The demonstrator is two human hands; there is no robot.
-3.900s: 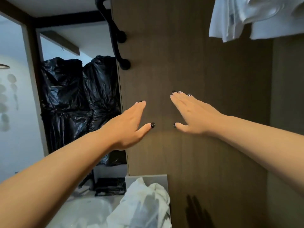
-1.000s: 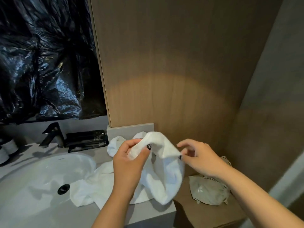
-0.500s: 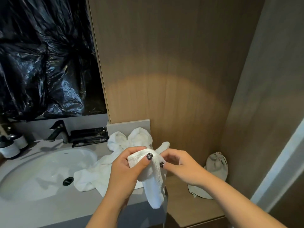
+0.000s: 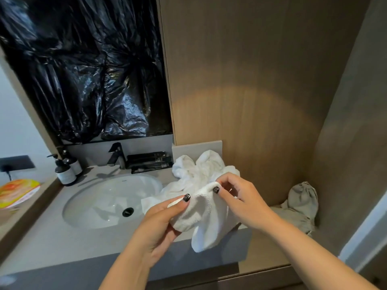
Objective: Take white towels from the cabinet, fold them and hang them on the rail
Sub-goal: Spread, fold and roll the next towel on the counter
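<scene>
White towel (image 4: 206, 214) in both hands' fingers (image 4: 223, 181), over counter edge (image 4: 79, 259).

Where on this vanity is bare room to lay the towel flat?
Bare counter runs between the sink and the front edge. Crowded: white towels heaped right of the sink, bottles back left, grey cloth bag on the lower wooden ledge.

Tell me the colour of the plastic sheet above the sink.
Glossy black plastic sheet, seen in the head view.

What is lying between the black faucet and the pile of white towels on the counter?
In the head view, a row of dark tubes lies along the back of the counter, between the faucet and the towel pile.
</scene>
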